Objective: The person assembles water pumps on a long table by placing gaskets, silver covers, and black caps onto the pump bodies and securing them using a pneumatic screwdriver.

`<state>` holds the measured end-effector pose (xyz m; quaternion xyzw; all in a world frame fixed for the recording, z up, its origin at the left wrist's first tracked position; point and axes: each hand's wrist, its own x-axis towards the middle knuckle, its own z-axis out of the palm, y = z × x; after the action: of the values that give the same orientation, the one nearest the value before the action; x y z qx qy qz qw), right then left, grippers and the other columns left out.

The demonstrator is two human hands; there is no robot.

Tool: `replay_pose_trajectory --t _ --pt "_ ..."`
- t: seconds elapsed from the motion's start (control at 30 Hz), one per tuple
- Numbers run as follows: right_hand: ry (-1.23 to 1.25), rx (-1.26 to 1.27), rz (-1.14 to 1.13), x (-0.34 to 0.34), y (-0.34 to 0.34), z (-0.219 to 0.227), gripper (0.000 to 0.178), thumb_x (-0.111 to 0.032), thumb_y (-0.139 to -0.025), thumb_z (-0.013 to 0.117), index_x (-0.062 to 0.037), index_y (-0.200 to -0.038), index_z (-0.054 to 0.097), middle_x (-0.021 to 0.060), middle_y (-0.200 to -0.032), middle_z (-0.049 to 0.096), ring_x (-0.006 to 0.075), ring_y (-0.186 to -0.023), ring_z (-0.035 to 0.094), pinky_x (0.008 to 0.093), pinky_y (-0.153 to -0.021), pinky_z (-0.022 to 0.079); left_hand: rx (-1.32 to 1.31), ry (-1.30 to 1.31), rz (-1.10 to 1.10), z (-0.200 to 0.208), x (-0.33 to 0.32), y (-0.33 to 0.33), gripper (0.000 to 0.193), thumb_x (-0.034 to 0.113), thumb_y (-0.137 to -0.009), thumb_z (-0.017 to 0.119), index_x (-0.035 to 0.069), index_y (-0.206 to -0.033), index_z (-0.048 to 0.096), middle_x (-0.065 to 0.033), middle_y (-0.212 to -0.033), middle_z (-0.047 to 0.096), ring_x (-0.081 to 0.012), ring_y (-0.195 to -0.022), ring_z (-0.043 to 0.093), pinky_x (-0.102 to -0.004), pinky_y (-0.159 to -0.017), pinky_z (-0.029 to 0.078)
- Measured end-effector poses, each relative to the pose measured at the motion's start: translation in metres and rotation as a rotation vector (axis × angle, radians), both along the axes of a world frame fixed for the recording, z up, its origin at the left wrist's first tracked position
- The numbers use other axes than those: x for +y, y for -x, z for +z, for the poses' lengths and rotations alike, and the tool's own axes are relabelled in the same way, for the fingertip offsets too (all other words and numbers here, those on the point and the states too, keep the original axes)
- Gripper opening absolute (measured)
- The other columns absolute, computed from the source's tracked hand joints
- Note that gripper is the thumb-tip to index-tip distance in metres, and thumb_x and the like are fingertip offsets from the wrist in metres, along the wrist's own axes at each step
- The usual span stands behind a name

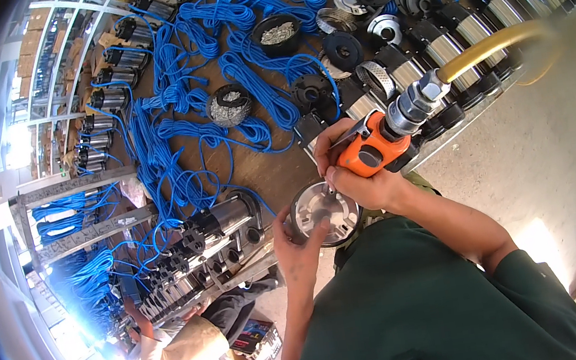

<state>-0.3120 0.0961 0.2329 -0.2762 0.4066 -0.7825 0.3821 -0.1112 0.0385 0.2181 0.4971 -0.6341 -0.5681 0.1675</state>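
My left hand grips a round metal pump part with a dark rim and slots in its silvery face. The fingers curl round its left side and the thumb lies over the face. In my right hand is an orange air tool, fingers wrapped about its body. A metal fitting joins the tool to a yellow hose, which runs off to the right. The tool's working end is mostly hidden by my fingers, close over the part's upper edge; I cannot tell if it touches.
Bundles of blue cable cover much of the brown bench. Two black bowls of small metal pieces stand among them. Cylindrical motors line the right edge, others the left. Another person works at lower left.
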Motion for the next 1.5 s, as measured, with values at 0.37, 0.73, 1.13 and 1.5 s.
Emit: replay_pose_trajectory --t 0.37,0.73,1.13,1.5 --pt "-0.033 0.023 -0.036 -0.007 -0.003 0.008 0.023 0.005 -0.074 0.056 -0.0001 -0.096 0.055 0.0053 -0.081 0.059 0.0104 -0.071 0.059 0.0254 -0.064 0.05 0.033 0.022 0.095 -0.007 -0.001 -0.003 0.055 0.013 -0.076 0.079 -0.006 -0.122 0.055 0.0045 -0.077 0.044 -0.0046 -0.066 0.038 -0.0193 -0.056 0.028" --pt "-0.031 0.015 -0.02 -0.002 -0.003 0.006 0.028 0.008 -0.077 0.052 0.0 -0.103 0.049 0.0087 -0.084 0.058 0.0114 -0.069 0.057 0.0255 -0.062 0.05 -0.328 0.761 -0.295 0.002 0.019 0.007 0.118 0.047 -0.048 0.094 -0.001 -0.138 0.034 -0.0183 -0.113 0.036 -0.0322 -0.104 0.041 -0.0446 -0.089 0.039" --pt "-0.042 0.035 -0.027 -0.002 -0.004 0.008 0.028 0.009 -0.077 0.051 0.0001 -0.103 0.047 0.009 -0.083 0.057 0.012 -0.069 0.058 0.0261 -0.062 0.05 -0.289 0.716 -0.388 0.015 0.002 0.011 0.101 0.033 -0.053 0.092 -0.002 -0.132 0.04 -0.0202 -0.109 0.042 -0.0354 -0.099 0.047 -0.0439 -0.084 0.044" --pt "-0.057 0.052 -0.038 -0.003 -0.005 0.01 0.027 0.009 -0.077 0.05 -0.0003 -0.102 0.047 0.009 -0.083 0.057 0.0124 -0.069 0.057 0.0265 -0.062 0.05 -0.276 0.706 -0.343 0.01 0.005 0.011 0.098 0.031 -0.051 0.091 0.0 -0.131 0.044 -0.016 -0.106 0.043 -0.0319 -0.101 0.046 -0.0421 -0.086 0.043"
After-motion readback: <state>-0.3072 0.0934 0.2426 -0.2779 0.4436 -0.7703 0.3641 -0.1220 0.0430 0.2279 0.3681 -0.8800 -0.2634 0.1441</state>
